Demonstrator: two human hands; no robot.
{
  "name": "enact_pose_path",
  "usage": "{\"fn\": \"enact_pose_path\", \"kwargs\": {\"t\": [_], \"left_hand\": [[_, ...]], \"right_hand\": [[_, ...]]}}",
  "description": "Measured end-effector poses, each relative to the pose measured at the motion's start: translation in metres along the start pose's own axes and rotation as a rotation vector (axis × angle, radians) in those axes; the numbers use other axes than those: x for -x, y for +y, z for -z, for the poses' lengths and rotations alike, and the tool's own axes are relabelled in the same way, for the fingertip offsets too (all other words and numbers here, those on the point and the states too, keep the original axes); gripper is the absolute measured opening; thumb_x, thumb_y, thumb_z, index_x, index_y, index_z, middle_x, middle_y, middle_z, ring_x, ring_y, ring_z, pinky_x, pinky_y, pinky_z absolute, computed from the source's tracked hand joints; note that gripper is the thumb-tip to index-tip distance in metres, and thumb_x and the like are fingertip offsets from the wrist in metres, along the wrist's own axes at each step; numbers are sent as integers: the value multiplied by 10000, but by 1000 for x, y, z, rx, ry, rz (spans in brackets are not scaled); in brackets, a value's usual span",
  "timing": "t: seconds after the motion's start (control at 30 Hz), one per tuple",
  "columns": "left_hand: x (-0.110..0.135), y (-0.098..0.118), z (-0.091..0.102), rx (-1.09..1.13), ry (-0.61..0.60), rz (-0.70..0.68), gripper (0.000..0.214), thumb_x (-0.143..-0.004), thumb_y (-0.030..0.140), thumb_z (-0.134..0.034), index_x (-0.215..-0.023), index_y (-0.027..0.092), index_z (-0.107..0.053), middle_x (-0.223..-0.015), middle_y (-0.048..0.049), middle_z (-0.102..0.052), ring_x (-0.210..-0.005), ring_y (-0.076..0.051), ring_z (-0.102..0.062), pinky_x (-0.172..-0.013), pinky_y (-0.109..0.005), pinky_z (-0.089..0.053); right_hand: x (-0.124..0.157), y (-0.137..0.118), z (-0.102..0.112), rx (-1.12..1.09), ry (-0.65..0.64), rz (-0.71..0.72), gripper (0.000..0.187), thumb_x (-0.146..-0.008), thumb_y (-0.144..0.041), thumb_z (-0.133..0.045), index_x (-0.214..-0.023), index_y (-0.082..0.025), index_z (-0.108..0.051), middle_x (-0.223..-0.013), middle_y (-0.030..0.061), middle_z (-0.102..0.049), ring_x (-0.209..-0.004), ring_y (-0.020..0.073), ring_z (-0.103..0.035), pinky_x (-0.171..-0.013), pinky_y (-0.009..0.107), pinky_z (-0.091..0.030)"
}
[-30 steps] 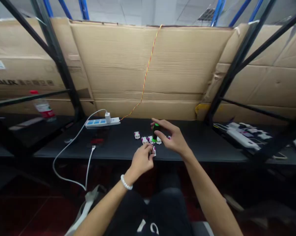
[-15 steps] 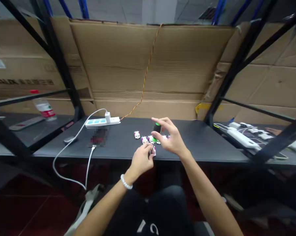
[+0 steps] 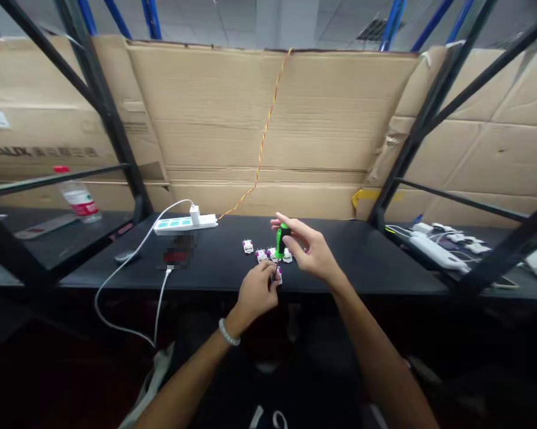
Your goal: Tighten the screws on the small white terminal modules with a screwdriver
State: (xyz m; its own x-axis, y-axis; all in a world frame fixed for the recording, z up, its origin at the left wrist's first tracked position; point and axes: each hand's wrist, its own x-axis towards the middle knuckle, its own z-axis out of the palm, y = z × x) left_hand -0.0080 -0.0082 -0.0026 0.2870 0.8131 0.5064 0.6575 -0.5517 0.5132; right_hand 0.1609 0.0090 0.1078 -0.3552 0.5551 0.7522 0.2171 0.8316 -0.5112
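Observation:
A screwdriver with a green and black handle stands nearly upright above the front of the dark desk. My right hand has its thumb and fingers at the handle. Below it, my left hand pinches close to the screwdriver's tip, beside a small white and purple part. The left fingers partly cover that part and the tip. Just beyond lie several similar white and purple parts, one of them set apart to the left.
On the left of the desk are a white power strip, a blurred-out device with a white cable, and a mouse. Cardboard walls the back. Black metal posts flank both sides. A bottle stands farther left.
The fingers of my right hand have shifted around the handle, and more of its green side now shows. My left hand stays in nearly the same place.

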Motion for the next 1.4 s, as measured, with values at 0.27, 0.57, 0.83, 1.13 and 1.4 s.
{"fn": "enact_pose_path", "kwargs": {"t": [0.27, 0.57, 0.83, 1.13, 1.4], "left_hand": [[2, 0, -2, -50, 3, -1, 164, -849, 65, -598, -898, 221, -602, -1158, -67, -690, -1037, -240, -686, -964, -362, -548], [4, -1, -3, -111, -6, 3, 173, -859, 76, -598, -944, 225, -616, -1190, -66, -686, -1046, -241, -681, -945, -368, -547], [5, 1, -4, -170, -14, 1, 158, -874, 102, -577, -969, 223, -610, -1207, -75, -680, -1020, -254, -671, -905, -387, -541], [7, 4, -6, -206, 0, -23, 189, -881, 89, -560, -1019, 211, -602, -1213, -98, -677, -1036, -274, -661, -924, -418, -535], [7, 2, -7, -220, -5, -16, 196, -893, 113, -568, -1059, 209, -608, -1240, -100, -673, -1064, -274, -651, -939, -418, -529]], "right_hand": [[1, 0, -1, 62, 37, -2, 462, -1018, -321, -596, -1479, -298, -603, -1295, 104, -655, -1106, 229, -666, -939, 401, -589], [3, 1, 1, 130, 48, 10, 543, -997, -302, -628, -1534, -289, -550, -1275, 111, -652, -1138, 242, -645, -952, 409, -578], [4, 2, 0, 207, 142, 22, 444, -924, -335, -750, -1361, -279, -703, -1085, 75, -654, -925, 212, -640, -857, 385, -593], [3, 0, 1, 209, 127, 12, 458, -915, -379, -768, -1358, -283, -707, -1090, 76, -667, -934, 214, -654, -883, 389, -601], [3, 1, 1, 159, 112, 37, 424, -924, -366, -767, -1339, -292, -719, -1005, 51, -688, -877, 195, -655, -830, 360, -601]]}}
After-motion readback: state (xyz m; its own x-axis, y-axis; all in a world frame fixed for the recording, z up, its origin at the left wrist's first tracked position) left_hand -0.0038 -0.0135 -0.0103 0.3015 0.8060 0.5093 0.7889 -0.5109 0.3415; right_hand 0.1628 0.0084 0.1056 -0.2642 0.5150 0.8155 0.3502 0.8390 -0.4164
